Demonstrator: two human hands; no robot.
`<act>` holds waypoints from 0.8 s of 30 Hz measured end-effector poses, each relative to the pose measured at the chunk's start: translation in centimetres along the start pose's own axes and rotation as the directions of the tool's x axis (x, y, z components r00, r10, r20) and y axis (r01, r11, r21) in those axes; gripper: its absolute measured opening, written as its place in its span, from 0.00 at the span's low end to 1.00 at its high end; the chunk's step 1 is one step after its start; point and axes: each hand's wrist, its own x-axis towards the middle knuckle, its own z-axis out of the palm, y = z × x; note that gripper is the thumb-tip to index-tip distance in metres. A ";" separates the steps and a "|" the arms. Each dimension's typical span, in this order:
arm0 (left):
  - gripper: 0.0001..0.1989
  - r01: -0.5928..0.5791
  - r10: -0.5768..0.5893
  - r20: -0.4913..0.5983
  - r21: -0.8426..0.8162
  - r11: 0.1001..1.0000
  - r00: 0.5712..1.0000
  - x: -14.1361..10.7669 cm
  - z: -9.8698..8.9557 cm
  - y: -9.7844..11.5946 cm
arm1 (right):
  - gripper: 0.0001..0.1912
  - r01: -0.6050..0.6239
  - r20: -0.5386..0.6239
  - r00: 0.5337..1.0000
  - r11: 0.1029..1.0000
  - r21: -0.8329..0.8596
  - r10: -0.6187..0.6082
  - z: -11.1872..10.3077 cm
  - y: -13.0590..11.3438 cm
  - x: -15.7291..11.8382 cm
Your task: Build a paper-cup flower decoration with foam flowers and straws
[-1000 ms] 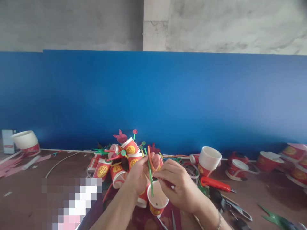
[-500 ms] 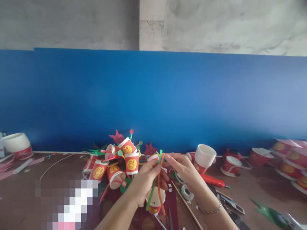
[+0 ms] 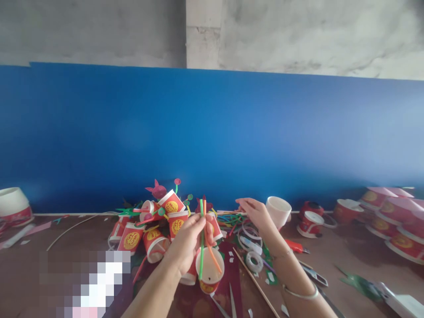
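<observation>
My left hand is closed round a green strip and an orange strip, both upright with their tops above my fingers. Below them a paper cup stands with its mouth toward me. Away to the right, my right hand reaches over a heap of coloured strips; its fingers are close together, and whether they hold anything is too small to tell.
Decorated red cups are heaped at the left. Scissors, a wooden stick, a tape roll and a cutter lie nearby. Stacked red cups stand far right, before a blue panel.
My right hand has moved away from the strips' tops toward the heap. My left hand with both strips has shifted a little left in view. The whole view has turned slightly right.
</observation>
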 end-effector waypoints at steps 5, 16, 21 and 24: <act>0.08 0.019 -0.020 -0.025 -0.042 0.999 0.999 0.2 -0.5 0.4 | 0.11 0.011 0.152 0.988 0.961 -0.276 0.032 2.6 3.2 2.6; 0.10 0.000 -0.003 -0.061 -0.060 0.998 0.998 0.5 -0.9 0.5 | 0.15 0.104 0.424 0.886 0.814 -0.571 0.185 5.0 4.3 3.6; 0.10 0.018 -0.021 -0.064 -0.050 0.999 0.998 0.4 -0.8 0.5 | 0.15 0.136 0.424 0.888 0.780 -0.611 0.177 5.6 4.3 3.2; 0.09 0.012 -0.015 -0.061 -0.053 0.999 0.998 0.4 -0.8 0.6 | 0.14 0.157 0.418 0.897 0.780 -0.605 0.143 5.7 4.3 3.0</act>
